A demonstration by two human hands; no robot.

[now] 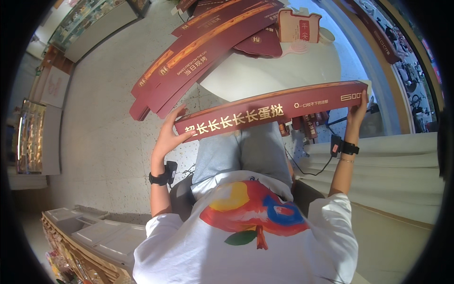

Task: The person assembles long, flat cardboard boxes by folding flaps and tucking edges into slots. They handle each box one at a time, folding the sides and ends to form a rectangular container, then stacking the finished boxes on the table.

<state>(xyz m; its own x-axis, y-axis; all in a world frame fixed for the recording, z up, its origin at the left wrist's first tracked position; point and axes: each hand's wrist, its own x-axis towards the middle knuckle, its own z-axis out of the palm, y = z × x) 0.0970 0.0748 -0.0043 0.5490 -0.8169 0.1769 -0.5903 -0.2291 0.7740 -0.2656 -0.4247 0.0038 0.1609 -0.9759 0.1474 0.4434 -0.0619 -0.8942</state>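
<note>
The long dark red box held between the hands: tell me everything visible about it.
The long dark red box is a narrow carton that looks like printed cardboard, with gold lettering and an orange-gold strip along its top edge. It lies roughly level, held above the lap. The left hand holds one end, the right hand the other.

surface: round white table (265, 71) | on it: flat maroon cartons (208, 38), small cream box (298, 26)

white tee, painted apple print | light jeans | black wristbands, perhaps trackers
</note>
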